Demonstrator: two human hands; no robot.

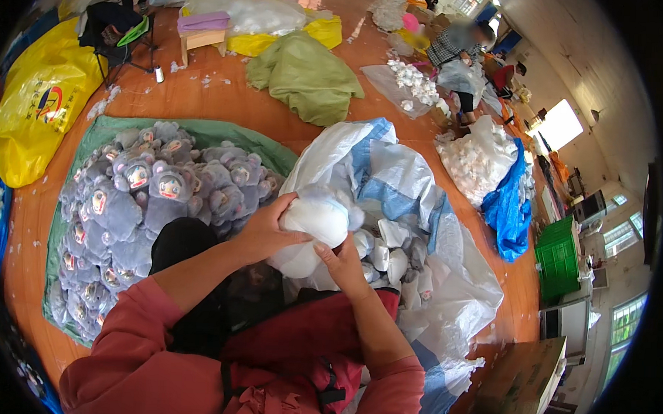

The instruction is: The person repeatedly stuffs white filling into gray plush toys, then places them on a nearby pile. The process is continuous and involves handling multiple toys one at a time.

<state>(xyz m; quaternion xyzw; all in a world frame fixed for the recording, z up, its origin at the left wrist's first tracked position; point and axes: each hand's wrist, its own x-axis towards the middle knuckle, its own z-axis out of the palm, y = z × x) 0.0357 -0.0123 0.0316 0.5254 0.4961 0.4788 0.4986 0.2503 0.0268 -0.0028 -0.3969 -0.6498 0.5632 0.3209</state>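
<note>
White plush piece in both hands, centre of frame.
Left hand [264,228] grips the white stuffed plush piece [316,220] along its left side; right hand [345,268] holds it from the lower right, thumb pressed to the surface — grey fuzz shows at the piece's right edge. Just right of centre, an open white-and-blue woven sack [401,169] holds more white and grey stuffed pieces [397,263]. Left of frame — heaped grey plush dolls [171,194] with printed faces, lying on a green sheet [266,149].
</note>
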